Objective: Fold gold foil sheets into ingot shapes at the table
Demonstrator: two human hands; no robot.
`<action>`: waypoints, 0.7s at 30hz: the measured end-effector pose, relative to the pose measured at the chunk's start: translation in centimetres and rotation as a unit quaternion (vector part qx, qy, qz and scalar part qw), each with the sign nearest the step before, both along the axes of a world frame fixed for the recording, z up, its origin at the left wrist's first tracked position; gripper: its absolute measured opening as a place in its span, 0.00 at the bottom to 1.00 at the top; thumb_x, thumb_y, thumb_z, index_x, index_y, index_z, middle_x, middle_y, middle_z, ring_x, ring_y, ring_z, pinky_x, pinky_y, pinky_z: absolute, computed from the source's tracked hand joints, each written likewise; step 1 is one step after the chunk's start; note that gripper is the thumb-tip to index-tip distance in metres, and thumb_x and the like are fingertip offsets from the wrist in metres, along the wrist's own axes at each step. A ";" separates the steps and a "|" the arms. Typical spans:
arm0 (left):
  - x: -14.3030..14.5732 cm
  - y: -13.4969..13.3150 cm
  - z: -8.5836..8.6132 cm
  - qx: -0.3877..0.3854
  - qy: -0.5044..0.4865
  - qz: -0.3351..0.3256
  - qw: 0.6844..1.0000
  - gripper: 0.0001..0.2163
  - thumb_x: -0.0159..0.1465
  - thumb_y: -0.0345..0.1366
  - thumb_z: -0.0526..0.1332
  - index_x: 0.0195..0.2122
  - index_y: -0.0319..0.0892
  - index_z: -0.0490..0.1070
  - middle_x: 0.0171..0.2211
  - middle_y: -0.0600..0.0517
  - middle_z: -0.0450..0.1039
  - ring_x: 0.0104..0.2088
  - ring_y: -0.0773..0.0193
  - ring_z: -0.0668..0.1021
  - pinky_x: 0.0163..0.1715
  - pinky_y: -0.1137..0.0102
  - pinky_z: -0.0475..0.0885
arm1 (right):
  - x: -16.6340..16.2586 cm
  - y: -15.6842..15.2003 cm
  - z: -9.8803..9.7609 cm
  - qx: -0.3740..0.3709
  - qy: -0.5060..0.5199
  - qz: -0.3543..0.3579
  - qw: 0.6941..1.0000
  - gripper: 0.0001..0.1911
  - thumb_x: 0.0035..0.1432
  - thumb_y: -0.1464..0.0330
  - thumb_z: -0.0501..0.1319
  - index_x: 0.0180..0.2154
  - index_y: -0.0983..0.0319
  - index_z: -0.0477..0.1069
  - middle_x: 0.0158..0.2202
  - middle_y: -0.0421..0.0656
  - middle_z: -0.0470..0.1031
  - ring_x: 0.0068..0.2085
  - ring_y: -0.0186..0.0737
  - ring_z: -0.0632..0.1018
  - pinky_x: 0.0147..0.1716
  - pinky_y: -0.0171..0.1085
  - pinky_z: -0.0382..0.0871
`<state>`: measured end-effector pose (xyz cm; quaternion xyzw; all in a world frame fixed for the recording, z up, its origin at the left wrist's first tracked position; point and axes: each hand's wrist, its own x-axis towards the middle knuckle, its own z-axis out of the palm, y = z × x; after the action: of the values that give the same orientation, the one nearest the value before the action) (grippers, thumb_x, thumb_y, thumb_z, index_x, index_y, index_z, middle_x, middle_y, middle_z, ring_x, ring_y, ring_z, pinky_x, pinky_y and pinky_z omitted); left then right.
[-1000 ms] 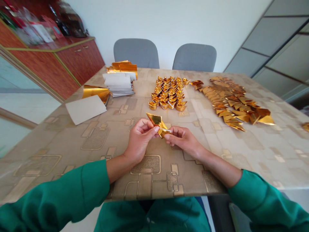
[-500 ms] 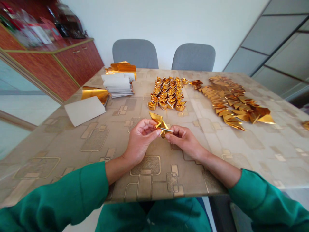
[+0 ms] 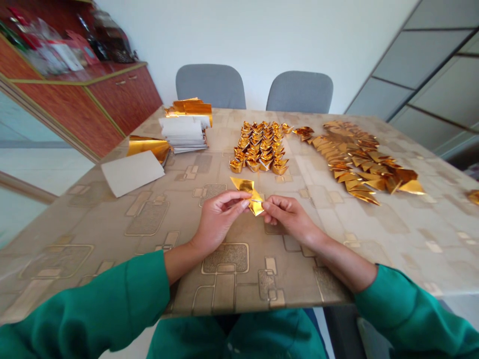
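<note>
Green cloth covers both forearms, the left sleeve (image 3: 86,304) and the right sleeve (image 3: 419,319), which come in from the bottom edge onto the patterned table (image 3: 112,234). Just past them the left hand (image 3: 219,217) is closed in a pinch, thumb against fingertips, on the left side of a small folded gold foil piece (image 3: 250,192). The right hand (image 3: 290,217) pinches the piece's right tip in the same way. The piece is held between the two hands just above the tabletop, near the front middle. It is creased into two pointed wings — partly shaped, and to my eye not yet the cupped form of the ones farther back.

Beyond the hands sits a tight block of finished gold ingots (image 3: 262,147), lined up in rows. To its right a long spread of flat gold triangles (image 3: 359,159) lies overlapping; these look like a half-way stage waiting for their last folds. One stray gold bit (image 3: 474,196) sits at the right edge.

On the left lie a single white sheet (image 3: 132,172) and a curled gold sheet (image 3: 147,146), with a stack of unfolded sheets (image 3: 183,132) behind them. So a good batch looks done, while the triangles and the stack suggest plenty is left.

Farthest off are two grey chairs (image 3: 211,85) and a red-brown cabinet (image 3: 108,99).
</note>
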<state>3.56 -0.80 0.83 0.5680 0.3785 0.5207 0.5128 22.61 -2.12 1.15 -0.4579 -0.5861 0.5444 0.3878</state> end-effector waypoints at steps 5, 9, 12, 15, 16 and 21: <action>-0.6 0.3 0.2 0.156 0.141 0.007 0.978 0.09 0.60 0.31 0.65 0.41 0.48 0.81 0.39 0.50 0.79 0.39 0.62 0.79 0.41 0.68 0.73 | 0.3 -0.1 0.7 -0.030 0.026 -0.008 0.999 0.22 0.54 0.49 0.64 0.25 0.62 0.71 0.22 0.38 0.70 0.23 0.31 0.66 0.25 0.33 0.58; -1.3 0.8 0.4 0.291 0.267 0.058 0.917 0.07 0.59 0.34 0.67 0.39 0.51 0.81 0.34 0.50 0.77 0.36 0.60 0.76 0.39 0.66 0.70 | 0.3 -0.1 0.8 -0.026 0.016 -0.010 0.999 0.22 0.55 0.49 0.63 0.25 0.62 0.72 0.20 0.38 0.70 0.23 0.31 0.65 0.24 0.33 0.58; -1.8 1.0 0.7 0.349 0.319 0.071 0.878 0.07 0.59 0.35 0.67 0.37 0.54 0.82 0.34 0.49 0.77 0.35 0.59 0.73 0.40 0.64 0.68 | 0.3 -0.2 0.8 -0.007 0.000 -0.015 1.000 0.23 0.55 0.48 0.63 0.26 0.62 0.74 0.19 0.38 0.69 0.22 0.31 0.65 0.24 0.33 0.57; -2.0 0.9 1.2 0.352 0.340 0.041 0.871 0.09 0.59 0.32 0.67 0.37 0.54 0.82 0.35 0.49 0.79 0.36 0.59 0.75 0.41 0.64 0.67 | 0.3 -0.3 1.0 0.018 -0.010 -0.024 1.000 0.25 0.57 0.48 0.61 0.25 0.63 0.73 0.19 0.38 0.69 0.22 0.31 0.67 0.24 0.33 0.58; -1.9 0.8 1.3 0.340 0.335 0.041 0.878 0.08 0.59 0.32 0.67 0.37 0.54 0.82 0.34 0.49 0.79 0.36 0.59 0.75 0.40 0.65 0.67 | 0.3 -0.3 1.1 0.026 -0.015 -0.028 0.999 0.25 0.58 0.48 0.60 0.24 0.63 0.73 0.19 0.38 0.69 0.22 0.31 0.67 0.24 0.33 0.59; -1.0 0.9 1.3 0.141 0.153 0.117 0.971 0.02 0.55 0.35 0.69 0.30 0.46 0.81 0.27 0.52 0.77 0.27 0.65 0.75 0.31 0.70 0.68 | 0.1 -0.4 1.3 0.094 -0.026 -0.074 0.992 0.23 0.61 0.49 0.57 0.30 0.62 0.72 0.27 0.41 0.72 0.29 0.34 0.70 0.31 0.36 0.64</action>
<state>2.56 0.07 2.17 0.6590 0.4395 0.5320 0.2991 22.75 -2.49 2.43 -0.4753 -0.6095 0.4446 0.4526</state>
